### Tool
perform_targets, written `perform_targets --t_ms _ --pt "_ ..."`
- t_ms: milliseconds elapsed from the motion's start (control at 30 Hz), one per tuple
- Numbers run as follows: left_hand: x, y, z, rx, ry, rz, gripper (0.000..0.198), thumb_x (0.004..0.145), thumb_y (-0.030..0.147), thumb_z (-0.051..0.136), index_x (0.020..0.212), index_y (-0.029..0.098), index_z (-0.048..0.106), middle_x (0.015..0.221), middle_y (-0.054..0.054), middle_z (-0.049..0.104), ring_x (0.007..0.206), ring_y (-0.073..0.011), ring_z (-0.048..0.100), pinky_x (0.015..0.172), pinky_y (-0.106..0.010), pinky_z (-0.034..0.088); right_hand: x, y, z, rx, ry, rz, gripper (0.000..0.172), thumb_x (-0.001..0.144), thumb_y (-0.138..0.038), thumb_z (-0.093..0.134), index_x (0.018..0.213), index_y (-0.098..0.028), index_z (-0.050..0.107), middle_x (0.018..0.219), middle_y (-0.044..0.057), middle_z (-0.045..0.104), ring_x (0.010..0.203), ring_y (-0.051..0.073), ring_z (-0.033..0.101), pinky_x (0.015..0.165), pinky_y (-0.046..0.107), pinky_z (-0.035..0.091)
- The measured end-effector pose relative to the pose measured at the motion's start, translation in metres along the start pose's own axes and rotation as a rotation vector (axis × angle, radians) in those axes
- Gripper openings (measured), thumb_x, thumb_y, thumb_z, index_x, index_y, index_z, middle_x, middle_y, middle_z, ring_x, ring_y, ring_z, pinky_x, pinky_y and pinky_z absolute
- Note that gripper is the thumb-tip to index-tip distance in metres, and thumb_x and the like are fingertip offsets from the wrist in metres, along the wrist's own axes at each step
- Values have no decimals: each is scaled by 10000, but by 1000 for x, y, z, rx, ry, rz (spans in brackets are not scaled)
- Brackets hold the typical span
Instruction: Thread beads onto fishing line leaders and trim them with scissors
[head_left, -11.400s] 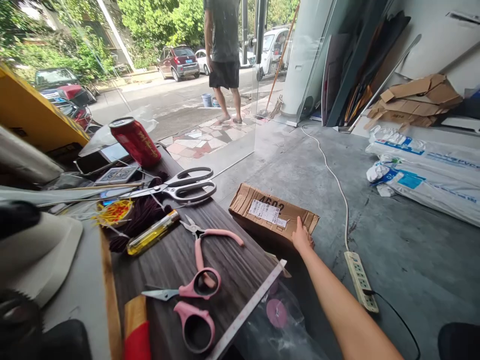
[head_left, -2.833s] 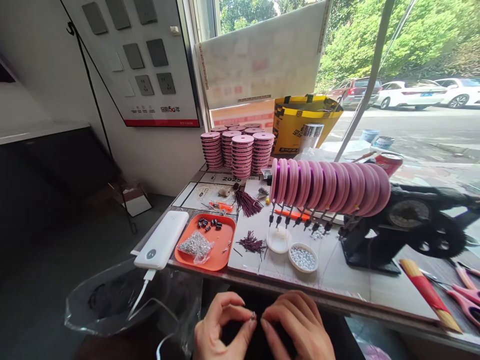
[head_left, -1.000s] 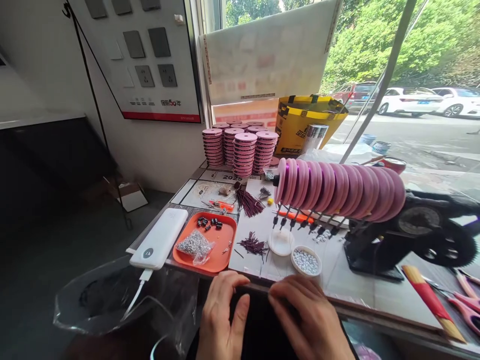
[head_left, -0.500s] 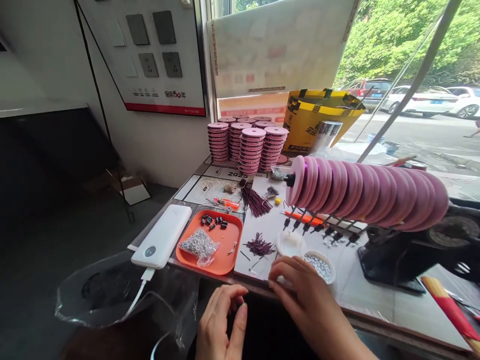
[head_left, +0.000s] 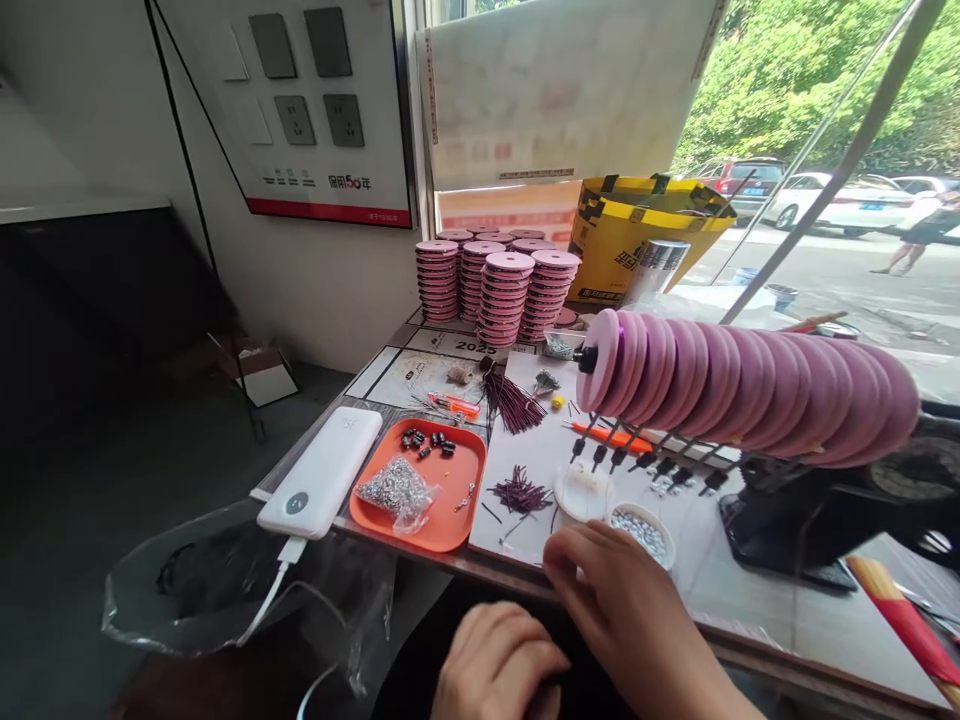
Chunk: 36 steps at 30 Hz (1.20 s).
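My right hand [head_left: 611,590] is at the front edge of the table, thumb and fingertips closed together; anything between them is too small to make out. Just beyond it stand a small round tub of shiny silver beads [head_left: 643,535] and a white round dish [head_left: 583,492]. Below and to the left, my left hand [head_left: 499,665] hangs in front of the table with its fingers curled inward, hiding whatever may be inside. A heap of short dark purple pieces [head_left: 520,491] lies on the white board [head_left: 525,545], left of the dish.
An orange tray [head_left: 471,460] carries a bag of small metal parts and black pieces. Left of it lies a white power bank [head_left: 322,470] with a cable. At right, a rack of pink spools [head_left: 742,390] overhangs the board. Pink spool stacks [head_left: 506,300] stand behind.
My left hand has moved right and turned over, its fingers now curled nearer the right hand. The right hand has barely shifted. A passer-by has come into sight outside at right.
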<state>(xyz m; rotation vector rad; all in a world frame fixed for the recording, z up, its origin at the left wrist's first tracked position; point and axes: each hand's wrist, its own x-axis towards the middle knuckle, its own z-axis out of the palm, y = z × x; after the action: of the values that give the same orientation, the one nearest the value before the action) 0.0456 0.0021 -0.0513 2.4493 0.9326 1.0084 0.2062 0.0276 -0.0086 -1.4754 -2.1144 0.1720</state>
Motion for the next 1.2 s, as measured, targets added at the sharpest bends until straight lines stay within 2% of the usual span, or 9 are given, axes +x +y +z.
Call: perform_targets --t_ms 67,133,367,467,600,767,900,1033,1200 --pt "0 0 -2 96 111 -54 152 823 91 491 897 205 559 738 -37 691 680 -190 642 633 -301 521 -1 2 2 0 21 8 166 792 -110 495 657 -206 493 592 -23 563 565 167 516 536 262 333" --pt "-1 -1 -5 177 144 -107 163 861 129 452 969 208 546 692 -23 678 590 -179 620 548 -286 483 -1 1 3 1 31 0 166 778 -104 507 647 -204 495 586 -24 561 556 163 513 531 256 321" --pt "-5 -8 -1 415 41 -94 394 919 200 353 1305 120 366 567 31 622 452 -139 569 493 -261 420 5 -1 2 -50 36 -32 165 751 -85 511 633 -200 513 566 -21 560 529 161 514 516 257 303" --pt "-4 -8 3 547 11 -89 393 921 174 293 1293 95 392 487 43 570 392 -135 529 459 -274 377 6 -1 3 -57 28 -32 173 765 -94 498 629 -199 515 559 -21 557 523 160 509 518 261 296" --pt "-2 -6 5 682 43 -93 390 913 139 235 1228 105 463 428 53 517 345 -134 491 440 -285 343 6 -2 1 -53 11 -2 179 771 -95 498 624 -195 518 558 -19 549 520 157 495 526 261 287" --pt "-3 -6 4 718 17 -92 406 855 78 310 1219 108 487 430 72 511 354 -116 496 455 -262 362 9 -7 -4 -44 -122 97 179 784 -81 504 645 -186 544 589 -7 569 572 171 517 564 268 301" --pt "-3 -4 1 774 -22 -80 471 771 9 389 1214 104 515 426 73 511 366 -116 508 461 -265 379 7 -5 -8 -81 -143 74 217 819 -102 466 627 -187 524 639 13 580 608 189 520 582 284 302" --pt "0 0 -2 853 -71 -71 517 726 -25 415 1209 105 545 407 66 501 361 -123 505 458 -272 395 -2 7 -21 -130 -172 23 230 833 -113 442 628 -189 513 667 22 584 654 209 521 608 302 318" --pt "1 2 -3 838 -99 -88 537 713 -27 446 1225 104 539 425 64 517 376 -121 516 473 -265 416 -7 25 -47 -253 -374 122 233 825 -86 468 626 -182 545 668 26 604 695 207 548 669 322 350"
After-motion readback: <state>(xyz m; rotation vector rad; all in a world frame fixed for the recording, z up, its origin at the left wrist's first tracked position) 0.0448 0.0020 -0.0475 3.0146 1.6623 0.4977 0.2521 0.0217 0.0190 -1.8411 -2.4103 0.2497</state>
